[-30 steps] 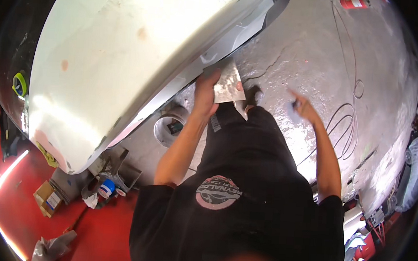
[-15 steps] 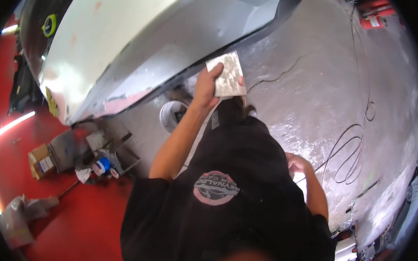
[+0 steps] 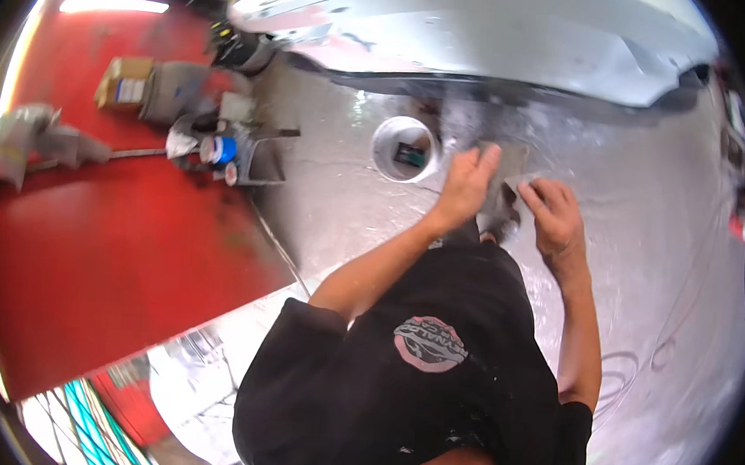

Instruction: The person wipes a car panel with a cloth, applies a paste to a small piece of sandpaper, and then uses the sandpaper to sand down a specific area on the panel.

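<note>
In front of me, my left hand point(image 3: 466, 187) is closed on a thin, greyish square sanding pad point(image 3: 508, 164), blurred by motion. The fingers of my right hand point(image 3: 555, 214) pinch the pad's near right edge. Both hands are close together, above my shoes and the wet grey floor. Beyond them runs the lower side of a car body point(image 3: 486, 48), in white and grey with pink patches at its left end. A white bucket point(image 3: 380, 150) with something dark and green inside stands just left of my left hand.
To the left, a cardboard box point(image 3: 127, 81) and a blue-banded container point(image 3: 224, 149) sit among clutter beside a red surface point(image 3: 123, 268). A metal stand point(image 3: 268, 160) juts toward the bucket. A thin hose point(image 3: 624, 376) lies coiled on the floor at right.
My right hand has come up from my side to the sanding pad, which my left hand held alone. My view has turned left, so the car now lies straight across the top.
</note>
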`<state>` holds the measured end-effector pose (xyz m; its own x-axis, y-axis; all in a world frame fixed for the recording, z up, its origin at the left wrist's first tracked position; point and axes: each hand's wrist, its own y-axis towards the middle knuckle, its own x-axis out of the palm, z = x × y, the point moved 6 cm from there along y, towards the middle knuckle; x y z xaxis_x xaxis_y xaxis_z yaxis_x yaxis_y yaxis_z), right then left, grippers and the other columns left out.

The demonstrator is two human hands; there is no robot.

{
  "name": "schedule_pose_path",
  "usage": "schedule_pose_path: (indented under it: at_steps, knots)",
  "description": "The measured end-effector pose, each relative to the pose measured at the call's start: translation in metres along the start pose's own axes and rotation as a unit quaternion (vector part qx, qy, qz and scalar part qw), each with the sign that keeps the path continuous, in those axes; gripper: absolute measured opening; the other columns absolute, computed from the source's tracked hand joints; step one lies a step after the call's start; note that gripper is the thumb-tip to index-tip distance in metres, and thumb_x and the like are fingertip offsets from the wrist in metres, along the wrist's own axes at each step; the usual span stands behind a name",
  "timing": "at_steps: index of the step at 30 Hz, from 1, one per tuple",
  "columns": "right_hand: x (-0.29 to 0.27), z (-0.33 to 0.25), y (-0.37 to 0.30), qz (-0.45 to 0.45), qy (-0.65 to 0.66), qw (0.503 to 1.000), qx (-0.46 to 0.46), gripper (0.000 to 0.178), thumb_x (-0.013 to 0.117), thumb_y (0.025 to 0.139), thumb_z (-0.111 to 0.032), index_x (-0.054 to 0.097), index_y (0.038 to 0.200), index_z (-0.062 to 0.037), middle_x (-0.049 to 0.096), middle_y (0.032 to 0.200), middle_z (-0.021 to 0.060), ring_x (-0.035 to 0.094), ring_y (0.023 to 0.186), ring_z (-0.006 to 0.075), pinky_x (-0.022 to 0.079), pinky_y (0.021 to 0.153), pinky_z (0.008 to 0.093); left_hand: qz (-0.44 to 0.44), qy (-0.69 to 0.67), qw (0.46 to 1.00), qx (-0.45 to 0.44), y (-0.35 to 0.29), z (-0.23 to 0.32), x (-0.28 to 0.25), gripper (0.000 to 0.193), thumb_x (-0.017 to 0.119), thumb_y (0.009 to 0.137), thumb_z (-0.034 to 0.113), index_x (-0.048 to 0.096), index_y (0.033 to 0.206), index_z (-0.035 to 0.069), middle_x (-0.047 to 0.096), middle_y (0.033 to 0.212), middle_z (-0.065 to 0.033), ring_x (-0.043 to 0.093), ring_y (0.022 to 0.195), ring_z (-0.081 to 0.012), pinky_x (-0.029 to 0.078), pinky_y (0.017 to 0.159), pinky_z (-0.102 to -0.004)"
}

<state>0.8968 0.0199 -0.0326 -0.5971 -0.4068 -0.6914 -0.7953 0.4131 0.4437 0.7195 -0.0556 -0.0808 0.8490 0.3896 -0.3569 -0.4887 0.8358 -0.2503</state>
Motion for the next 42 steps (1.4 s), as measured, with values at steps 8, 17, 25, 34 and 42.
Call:
schedule_pose_path:
  at_steps: [8, 17, 25, 34, 42]
  knots:
    - [0.102, -0.108, 0.007, -0.065, 0.038, 0.994, -0.074, 0.05, 0.065, 0.074, -0.002, 0.069, 0.123, -0.0053, 0.064, 0.116, 0.0133, 0.06, 0.107, 0.0349, 0.048, 0.094, 0.0464, 0.204, -0.261, 0.943, 0.023, -0.075, -0.052, -0.109, 0.038, 0.049, 0.11, 0.028, 0.066, 0.094, -0.002, 0.064, 0.078, 0.0011, 0.053, 0.073, -0.0065, 0.046, 0.063, -0.029]
    - [0.21, -0.224, 0.067, -0.055, 0.169, 0.977, -0.115, 0.048, 0.061, 0.077, 0.006, 0.068, 0.123, -0.0024, 0.063, 0.118, 0.0177, 0.06, 0.111, 0.0379, 0.051, 0.095, 0.0466, 0.323, -0.378, 0.867, 0.008, -0.168, -0.145, -0.304, 0.03, 0.056, 0.107, 0.026, 0.066, 0.116, -0.001, 0.071, 0.108, -0.0078, 0.068, 0.093, -0.0175, 0.056, 0.084, -0.0345]
    - [0.358, -0.339, 0.09, -0.119, 0.131, 0.966, -0.191, 0.064, 0.071, 0.072, -0.005, 0.061, 0.136, -0.0056, 0.061, 0.122, 0.0144, 0.059, 0.113, 0.0368, 0.051, 0.096, 0.0466, 0.237, -0.564, 0.789, -0.058, -0.25, -0.231, -0.412, 0.033, 0.056, 0.106, 0.02, 0.058, 0.13, -0.002, 0.067, 0.125, -0.0121, 0.066, 0.113, -0.0241, 0.054, 0.098, -0.0425]
    - [0.435, -0.417, 0.197, -0.063, 0.067, 0.972, -0.218, 0.043, 0.064, 0.077, -0.006, 0.069, 0.119, -0.0054, 0.064, 0.114, 0.0125, 0.061, 0.106, 0.0322, 0.051, 0.092, 0.0416, 0.308, -0.313, 0.898, 0.038, -0.239, -0.253, -0.532, 0.034, 0.053, 0.109, 0.027, 0.067, 0.112, -0.005, 0.072, 0.103, -0.0099, 0.066, 0.091, -0.0152, 0.054, 0.082, -0.0305]
    - [0.558, -0.407, 0.251, -0.161, 0.126, 0.953, -0.225, 0.046, 0.066, 0.081, -0.009, 0.063, 0.126, -0.0116, 0.06, 0.116, 0.0089, 0.058, 0.113, 0.0302, 0.045, 0.098, 0.0452, 0.456, -0.24, 0.852, -0.094, -0.192, -0.288, -0.648, 0.042, 0.049, 0.109, 0.031, 0.065, 0.119, -0.006, 0.071, 0.111, -0.0139, 0.07, 0.094, -0.0215, 0.056, 0.082, -0.0343]
